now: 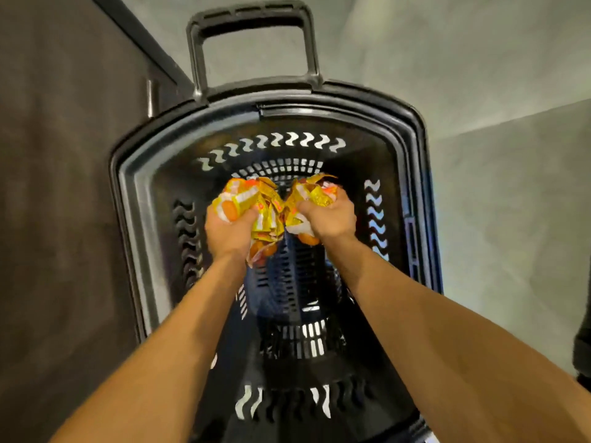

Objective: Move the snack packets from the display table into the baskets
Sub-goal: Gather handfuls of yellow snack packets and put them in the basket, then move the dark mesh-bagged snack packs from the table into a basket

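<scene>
A deep black slotted basket (128, 199) stands on the floor right under me, its pull handle (252, 24) raised at the far end. Both my arms reach down inside it. My left hand (228, 228) is shut on a crumpled bunch of yellow and orange snack packets (252, 203). My right hand (329, 215) is shut on a second bunch of the same snack packets (315, 193). The two bunches touch in the middle, above the basket's bottom. The part of the basket's bottom that I can see is bare; the rest is hidden by my arms.
A dark wall or panel (57, 187) runs along the left side of the basket. Grey floor (495, 155) lies to the right and beyond. A dark shape (583, 346) shows at the right edge.
</scene>
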